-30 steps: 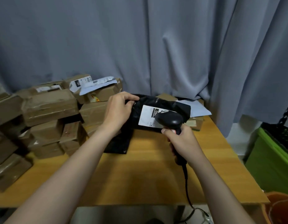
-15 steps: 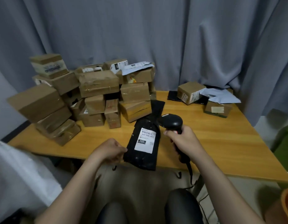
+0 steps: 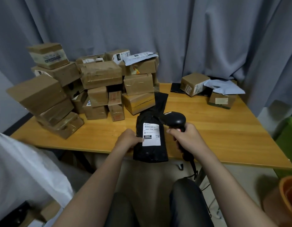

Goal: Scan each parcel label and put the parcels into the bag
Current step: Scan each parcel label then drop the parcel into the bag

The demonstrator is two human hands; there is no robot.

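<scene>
A grey curtain (image 3: 158, 38) is hung behind everything, and a table (image 3: 223, 136) is spread under both forearms. A white bag (image 3: 24, 169) is seen low, well to the left of the left hand (image 3: 128, 140); its mouth is not shown. Boxes (image 3: 101, 74) are piled beyond and left of that hand's fingers, well apart from them. The black parcel (image 3: 150, 153) is laid over the table's near edge, between the two hands, with its lower end past the edge. The scanner (image 3: 174, 119) is gripped by the right hand (image 3: 186, 136), the fingers being wrapped round the handle; its head is set just beyond them, over the parcel's upper right. The parcel's left edge is pinched by the left hand, thumb on top, the other fingers hidden beneath. The label (image 3: 151, 134) is found just right of that thumb. A failed read is judged likely if the head is aimed past the label. A drop is also risked, since the limp parcel is held by one edge only, and the cable (image 3: 193, 167) could be snagged on the table edge.
</scene>
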